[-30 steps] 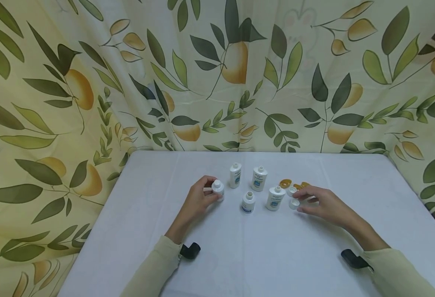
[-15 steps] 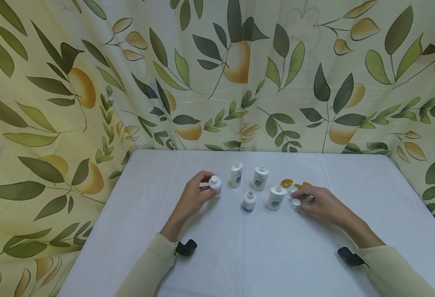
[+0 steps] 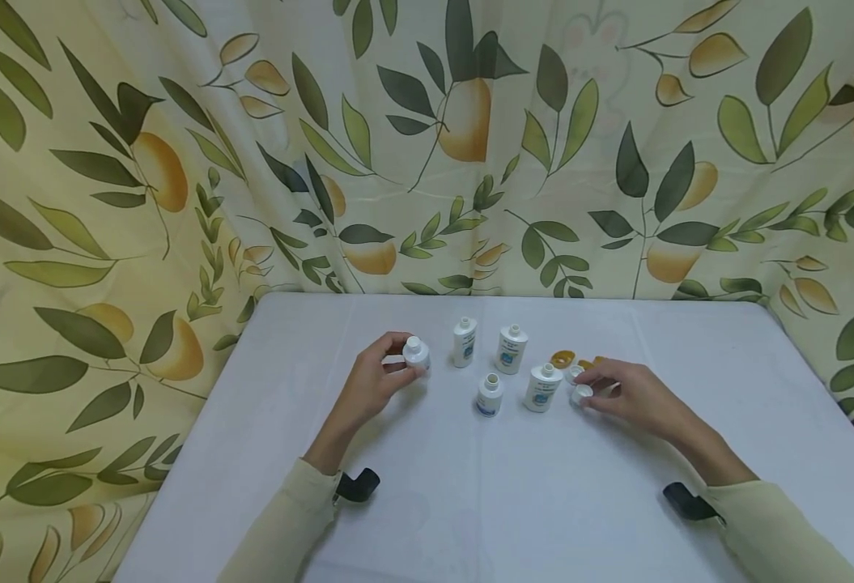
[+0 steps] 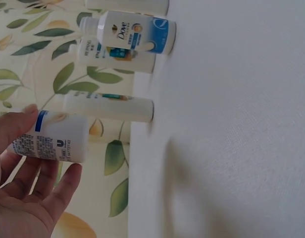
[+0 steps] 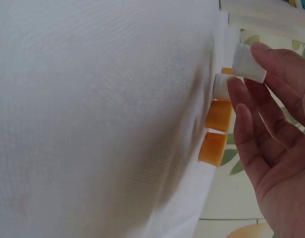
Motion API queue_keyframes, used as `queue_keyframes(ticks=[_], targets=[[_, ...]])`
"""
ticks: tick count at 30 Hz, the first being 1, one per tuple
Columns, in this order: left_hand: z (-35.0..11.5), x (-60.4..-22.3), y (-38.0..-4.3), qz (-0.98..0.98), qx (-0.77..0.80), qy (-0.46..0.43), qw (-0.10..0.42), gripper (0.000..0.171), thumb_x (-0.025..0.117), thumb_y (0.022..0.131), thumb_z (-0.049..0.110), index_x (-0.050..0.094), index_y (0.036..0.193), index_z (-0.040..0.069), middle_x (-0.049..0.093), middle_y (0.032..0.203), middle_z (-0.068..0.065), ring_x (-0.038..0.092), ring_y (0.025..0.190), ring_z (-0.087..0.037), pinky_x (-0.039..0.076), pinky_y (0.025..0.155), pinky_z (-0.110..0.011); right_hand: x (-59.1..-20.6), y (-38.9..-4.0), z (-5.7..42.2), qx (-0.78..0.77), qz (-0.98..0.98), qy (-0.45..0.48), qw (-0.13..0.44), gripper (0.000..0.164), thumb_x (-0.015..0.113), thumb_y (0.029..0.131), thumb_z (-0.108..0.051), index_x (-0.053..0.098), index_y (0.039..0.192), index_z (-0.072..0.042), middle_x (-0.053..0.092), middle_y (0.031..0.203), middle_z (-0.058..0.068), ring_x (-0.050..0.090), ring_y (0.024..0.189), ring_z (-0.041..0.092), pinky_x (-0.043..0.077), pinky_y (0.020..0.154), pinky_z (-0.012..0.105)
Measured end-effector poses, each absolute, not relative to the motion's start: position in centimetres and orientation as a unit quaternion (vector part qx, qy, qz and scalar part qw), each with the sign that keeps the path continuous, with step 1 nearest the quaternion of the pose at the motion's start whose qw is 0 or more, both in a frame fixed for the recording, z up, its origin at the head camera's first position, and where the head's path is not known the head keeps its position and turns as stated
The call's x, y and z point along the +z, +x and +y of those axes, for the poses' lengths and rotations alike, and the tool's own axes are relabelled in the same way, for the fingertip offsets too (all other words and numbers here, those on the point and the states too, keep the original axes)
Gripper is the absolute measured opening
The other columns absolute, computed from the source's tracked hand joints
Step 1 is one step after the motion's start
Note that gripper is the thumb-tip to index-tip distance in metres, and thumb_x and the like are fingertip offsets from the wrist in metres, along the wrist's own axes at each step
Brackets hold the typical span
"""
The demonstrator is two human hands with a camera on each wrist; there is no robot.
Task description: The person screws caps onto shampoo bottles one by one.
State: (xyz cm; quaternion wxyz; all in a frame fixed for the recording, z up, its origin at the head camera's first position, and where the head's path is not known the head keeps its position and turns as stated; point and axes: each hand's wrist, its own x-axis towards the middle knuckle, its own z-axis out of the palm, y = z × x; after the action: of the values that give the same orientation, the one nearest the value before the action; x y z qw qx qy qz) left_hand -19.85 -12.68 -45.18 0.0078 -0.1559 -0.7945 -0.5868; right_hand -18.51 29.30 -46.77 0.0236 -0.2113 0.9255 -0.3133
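My left hand (image 3: 368, 380) grips a small white bottle (image 3: 416, 354) and holds it above the table. The left wrist view shows printed text and a blue stripe on this bottle (image 4: 53, 136), with the thumb on one side and the fingers on the other. On the right, my right hand (image 3: 634, 397) pinches a white cap (image 5: 247, 63), lifted a little over the table. Beside its fingertips a second white cap (image 5: 221, 87) sits on the tabletop, followed by orange caps (image 5: 219, 116) in a row.
Between the hands stand a short uncapped Dove bottle (image 3: 489, 397) and three taller uncapped white bottles, one at the back left (image 3: 464, 344), one behind (image 3: 511, 350) and one near the caps (image 3: 542, 389). A white cloth (image 3: 514, 494) covers the table; a leaf-patterned curtain (image 3: 427, 210) hangs behind.
My left hand has carried the small bottle up and slightly left. The right fingers have closed on the white cap and raised it a little.
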Motion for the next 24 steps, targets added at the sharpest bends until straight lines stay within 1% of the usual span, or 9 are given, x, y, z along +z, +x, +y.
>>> queue_keyframes(ticks=[9, 11, 13, 14, 17, 18, 20, 21, 24], targets=[[-12.9, -43.8, -19.5, -0.798, -0.585, -0.145, 0.004, 0.045, 0.079, 0.088, 0.008, 0.060, 0.129, 0.009, 0.063, 0.124, -0.007, 0.059, 0.116, -0.023, 0.059, 0.092, -0.034, -45.9, -18.4, 29.0, -0.343, 0.919, -0.195, 0.019, 0.025, 0.078, 0.086, -0.004, 0.071, 0.110, -0.007, 0.069, 0.110, 0.007, 0.071, 0.094, 0.020, 0.059, 0.078, 0.022], [-13.0, -43.5, -19.4, -0.798, -0.586, -0.143, 0.004, 0.045, 0.079, 0.089, 0.009, 0.060, 0.129, 0.010, 0.063, 0.125, -0.006, 0.059, 0.117, -0.025, 0.059, 0.092, -0.035, -45.7, -18.4, 28.9, -0.344, 0.919, -0.194, 0.010, 0.025, 0.077, 0.087, -0.003, 0.071, 0.111, -0.007, 0.069, 0.111, 0.008, 0.071, 0.094, 0.021, 0.059, 0.077, 0.021], [-13.1, -43.3, -19.4, -0.795, -0.589, -0.143, 0.007, 0.044, 0.079, 0.089, 0.010, 0.060, 0.129, 0.010, 0.063, 0.126, -0.006, 0.059, 0.118, -0.027, 0.056, 0.098, -0.043, -45.4, -18.4, 28.8, -0.345, 0.918, -0.193, 0.001, 0.025, 0.075, 0.087, -0.002, 0.071, 0.111, -0.007, 0.069, 0.112, 0.009, 0.071, 0.093, 0.020, 0.061, 0.078, 0.027], [-13.2, -43.2, -19.3, -0.794, -0.591, -0.142, 0.008, 0.044, 0.079, 0.089, 0.011, 0.060, 0.130, 0.011, 0.063, 0.127, -0.006, 0.059, 0.118, -0.027, 0.055, 0.099, -0.046, -45.2, -18.4, 28.7, -0.345, 0.919, -0.191, -0.003, 0.025, 0.074, 0.087, -0.001, 0.071, 0.112, -0.007, 0.069, 0.113, 0.009, 0.071, 0.093, 0.020, 0.061, 0.077, 0.028], [-13.3, -42.9, -19.2, -0.787, -0.600, -0.144, 0.008, 0.045, 0.078, 0.090, 0.010, 0.060, 0.130, 0.010, 0.062, 0.129, -0.006, 0.059, 0.119, -0.028, 0.055, 0.098, -0.047, -44.6, -18.4, 28.6, -0.342, 0.922, -0.181, -0.011, 0.027, 0.073, 0.088, -0.001, 0.071, 0.114, -0.007, 0.070, 0.114, 0.009, 0.070, 0.093, 0.022, 0.060, 0.076, 0.029], [-13.3, -42.9, -19.2, -0.785, -0.603, -0.144, 0.007, 0.045, 0.078, 0.090, 0.010, 0.060, 0.131, 0.010, 0.062, 0.130, -0.006, 0.059, 0.119, -0.028, 0.056, 0.097, -0.046, -44.3, -18.4, 28.5, -0.343, 0.922, -0.178, -0.011, 0.028, 0.073, 0.088, -0.001, 0.071, 0.115, -0.006, 0.070, 0.115, 0.010, 0.069, 0.093, 0.023, 0.060, 0.076, 0.030], [-13.4, -42.7, -19.1, -0.781, -0.608, -0.144, 0.004, 0.045, 0.077, 0.090, 0.009, 0.060, 0.132, 0.010, 0.061, 0.131, -0.006, 0.059, 0.119, -0.027, 0.059, 0.090, -0.037, -43.9, -18.4, 28.4, -0.346, 0.923, -0.170, -0.009, 0.029, 0.073, 0.089, -0.002, 0.070, 0.117, -0.006, 0.069, 0.117, 0.011, 0.069, 0.095, 0.026, 0.058, 0.075, 0.025], [-13.4, -42.6, -19.0, -0.777, -0.612, -0.144, 0.003, 0.045, 0.077, 0.091, 0.008, 0.060, 0.132, 0.010, 0.061, 0.131, -0.006, 0.059, 0.118, -0.027, 0.060, 0.088, -0.034, -43.7, -18.4, 28.3, -0.348, 0.922, -0.168, -0.008, 0.029, 0.073, 0.089, -0.003, 0.070, 0.118, -0.006, 0.069, 0.118, 0.011, 0.068, 0.096, 0.027, 0.058, 0.075, 0.025], [-13.4, -42.6, -18.9, -0.771, -0.620, -0.144, 0.005, 0.046, 0.076, 0.091, 0.006, 0.059, 0.133, 0.009, 0.061, 0.132, -0.007, 0.059, 0.117, -0.027, 0.059, 0.088, -0.030, -43.1, -18.3, 28.0, -0.352, 0.922, -0.163, -0.004, 0.029, 0.073, 0.091, -0.006, 0.069, 0.120, -0.007, 0.068, 0.122, 0.012, 0.068, 0.099, 0.028, 0.057, 0.077, 0.023]])
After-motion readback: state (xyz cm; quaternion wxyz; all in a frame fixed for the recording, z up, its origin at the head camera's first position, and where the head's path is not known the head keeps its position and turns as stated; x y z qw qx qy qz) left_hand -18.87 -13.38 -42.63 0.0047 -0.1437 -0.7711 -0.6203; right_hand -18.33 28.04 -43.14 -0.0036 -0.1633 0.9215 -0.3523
